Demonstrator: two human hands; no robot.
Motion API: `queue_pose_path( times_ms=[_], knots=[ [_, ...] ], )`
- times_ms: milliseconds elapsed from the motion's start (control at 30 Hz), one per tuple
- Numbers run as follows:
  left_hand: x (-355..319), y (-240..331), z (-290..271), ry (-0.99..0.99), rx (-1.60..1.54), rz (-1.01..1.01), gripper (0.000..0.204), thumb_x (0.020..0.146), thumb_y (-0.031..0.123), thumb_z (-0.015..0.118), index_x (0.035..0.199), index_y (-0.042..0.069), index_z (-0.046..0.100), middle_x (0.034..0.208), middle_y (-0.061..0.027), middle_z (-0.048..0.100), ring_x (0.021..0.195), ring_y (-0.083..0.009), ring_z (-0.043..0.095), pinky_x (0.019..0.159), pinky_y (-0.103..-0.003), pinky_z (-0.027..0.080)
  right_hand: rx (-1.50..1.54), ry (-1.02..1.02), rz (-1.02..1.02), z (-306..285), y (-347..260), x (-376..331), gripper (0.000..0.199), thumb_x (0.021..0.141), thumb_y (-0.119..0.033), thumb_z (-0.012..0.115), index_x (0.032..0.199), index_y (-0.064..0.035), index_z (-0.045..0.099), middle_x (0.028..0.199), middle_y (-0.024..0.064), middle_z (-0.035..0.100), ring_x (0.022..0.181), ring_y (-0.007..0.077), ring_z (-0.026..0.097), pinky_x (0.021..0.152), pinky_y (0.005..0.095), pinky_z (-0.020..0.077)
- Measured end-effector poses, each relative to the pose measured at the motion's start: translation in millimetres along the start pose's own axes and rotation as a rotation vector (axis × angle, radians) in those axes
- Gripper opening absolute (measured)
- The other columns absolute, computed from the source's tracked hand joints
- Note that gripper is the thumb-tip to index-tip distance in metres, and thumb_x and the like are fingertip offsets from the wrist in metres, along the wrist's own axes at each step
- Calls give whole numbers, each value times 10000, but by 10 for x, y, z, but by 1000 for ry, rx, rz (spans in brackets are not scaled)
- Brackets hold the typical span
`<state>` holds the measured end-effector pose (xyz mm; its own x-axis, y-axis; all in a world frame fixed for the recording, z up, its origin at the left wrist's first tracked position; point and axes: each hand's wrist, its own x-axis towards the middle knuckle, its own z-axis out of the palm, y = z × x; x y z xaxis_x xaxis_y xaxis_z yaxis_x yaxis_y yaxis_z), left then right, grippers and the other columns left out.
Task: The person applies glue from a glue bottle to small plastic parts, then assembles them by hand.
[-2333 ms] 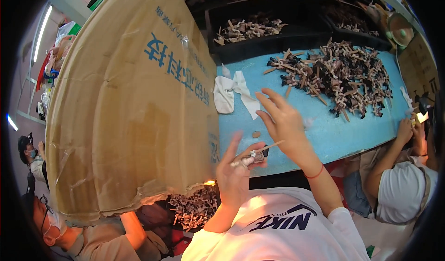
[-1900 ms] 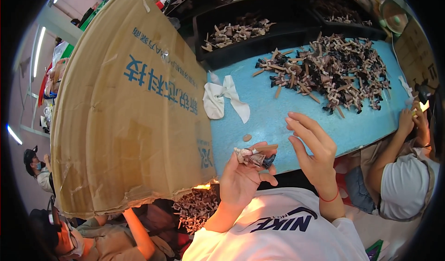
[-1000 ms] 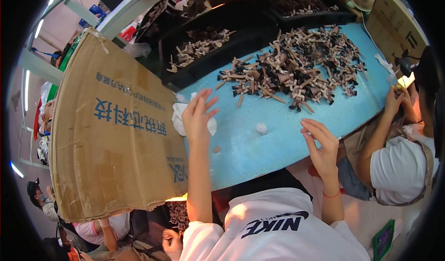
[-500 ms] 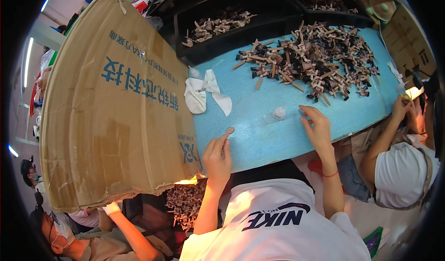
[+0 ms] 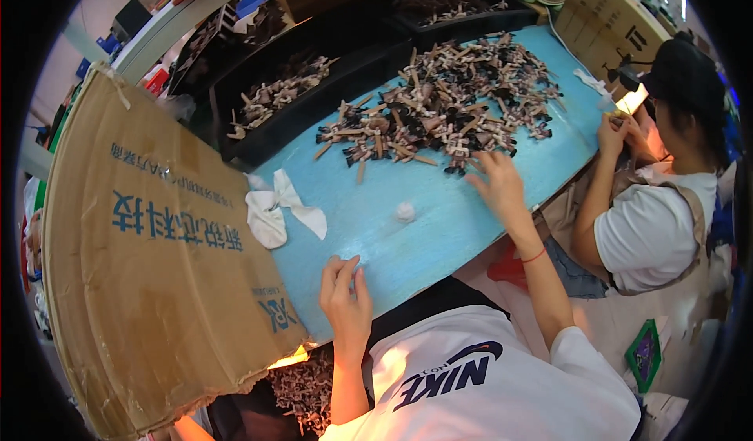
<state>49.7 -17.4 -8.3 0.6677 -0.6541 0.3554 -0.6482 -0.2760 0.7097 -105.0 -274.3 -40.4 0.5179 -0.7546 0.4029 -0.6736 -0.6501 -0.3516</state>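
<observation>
On the blue work surface lies a wide heap of small dark, white and tan figure-like pieces with flat tan strips among them. My right hand is at the near edge of this heap, fingers spread and bent; whether the fingertips touch a piece cannot be made out. My left hand hovers over the near left part of the surface, fingers loosely bent and slightly apart, with nothing visible in them. Between the hands and the heap sits a small whitish translucent lump.
A big cardboard sheet stands along the left side, with a crumpled white cloth beside it. Black trays of similar pieces line the back. More pieces lie low at the left. Another person works at the right.
My right hand has moved away from me to the heap's edge. The small oval tan piece at my left fingertips is no longer visible. The whole view has shifted toward the right.
</observation>
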Motion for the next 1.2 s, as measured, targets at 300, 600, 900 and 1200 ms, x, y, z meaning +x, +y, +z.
queue_pose_path(
  times_ms=[300, 600, 900, 1200],
  knots=[
    [-41, 178, 14, -69, -56, 83, 157, 782, -50, 579, 922, -16, 641, 838, -134, 569, 700, -222, 579, 530, -264, 460, 272, 12, 72, 181, 54, 3, 306, 684, -62, 718, 948, -15, 570, 740, 86, 588, 682, 203, 565, 613, 288, 461],
    [-117, 441, 507, -118, -623, -126, 347, 789, -3, 601, 1131, -6, 545, 1012, -91, 576, 869, -161, 586, 627, -234, 490, 830, -225, 212, -420, -491, -515, 164, 704, -27, 687, 849, 32, 639, 702, 51, 625, 627, 75, 558, 566, 220, 444],
    [-190, 258, 298, -263, -993, -603, 219, 857, 100, 585, 1037, -22, 558, 923, -86, 627, 762, -120, 602, 534, -199, 468, 1010, -487, 197, -328, -605, -451, 256, 733, -50, 677, 985, -18, 648, 820, 47, 629, 708, 99, 561, 611, 211, 442],
    [-264, 255, 95, -123, -1170, -654, 190, 865, 98, 573, 1011, -23, 560, 900, -103, 629, 617, -76, 554, 445, -172, 377, 683, -141, -105, 457, -719, -320, 291, 717, -28, 674, 992, -14, 578, 1071, 83, 567, 843, 144, 563, 714, 255, 471]
  ],
)
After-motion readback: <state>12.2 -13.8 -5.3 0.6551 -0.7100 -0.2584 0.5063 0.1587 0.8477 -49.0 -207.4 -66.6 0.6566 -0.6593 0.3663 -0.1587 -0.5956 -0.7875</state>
